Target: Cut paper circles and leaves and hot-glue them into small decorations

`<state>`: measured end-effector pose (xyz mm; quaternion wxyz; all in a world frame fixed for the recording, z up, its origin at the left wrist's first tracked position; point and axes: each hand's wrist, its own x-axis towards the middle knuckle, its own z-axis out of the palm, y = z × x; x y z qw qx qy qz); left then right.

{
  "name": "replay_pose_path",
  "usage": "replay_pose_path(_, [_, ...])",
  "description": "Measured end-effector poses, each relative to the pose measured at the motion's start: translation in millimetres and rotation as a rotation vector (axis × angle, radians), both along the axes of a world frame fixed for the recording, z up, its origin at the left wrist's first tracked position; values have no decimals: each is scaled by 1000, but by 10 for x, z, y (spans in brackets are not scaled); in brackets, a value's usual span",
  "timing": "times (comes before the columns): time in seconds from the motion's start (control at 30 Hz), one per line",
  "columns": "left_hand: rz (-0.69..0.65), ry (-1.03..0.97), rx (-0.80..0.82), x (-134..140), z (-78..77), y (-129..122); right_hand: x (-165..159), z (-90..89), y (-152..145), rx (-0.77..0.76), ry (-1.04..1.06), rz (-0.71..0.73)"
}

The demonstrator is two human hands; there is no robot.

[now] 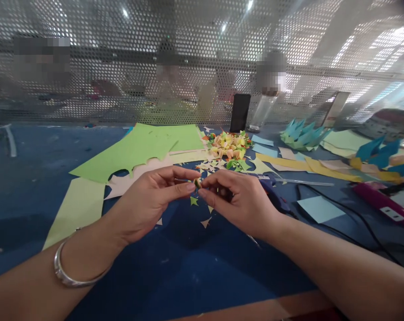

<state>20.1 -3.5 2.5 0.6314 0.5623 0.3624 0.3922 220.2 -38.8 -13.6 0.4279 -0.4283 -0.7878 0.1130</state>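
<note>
A small folded green paper piece [197,183] is pinched at the fingertips of both hands, above the middle of the table. My left hand [161,189], with a silver bangle on its wrist, has thumb and forefinger closed on one side of it. On the other side, my right hand [237,196] grips with thumb and fingertips. Loose cut-out scraps lie below the hands, among them a green star-like scrap [194,201] and a pinkish one [206,222]. Just beyond the fingers is a heap of small folded paper flowers [230,145]. A blue tool, perhaps a glue gun [279,196], is partly hidden behind my right hand.
A large green paper sheet [161,138] with cut edges lies at the back left. Blue spiky paper pieces [304,133], yellow strips [332,169], a light blue square [320,209], black cables and a purple power strip [382,203] occupy the right. A phone [240,112] leans against the perforated screen.
</note>
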Motion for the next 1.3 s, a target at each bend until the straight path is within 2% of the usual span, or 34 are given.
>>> replay_pose_path(0.27, [-20, 16, -18, -6, 5, 3, 21, 17, -8, -16, 11, 22])
replay_pose_path(0.67, [-148, 73, 114, -92, -9, 51, 26, 36, -22, -10, 27, 23])
replay_pose_path(0.97, [-189, 121, 176, -112, -14, 91, 34, 30, -17, -25, 26, 28])
replay_pose_path(1.3, [-93, 255, 364, -92, 0, 17, 29, 41, -32, -35, 20, 36])
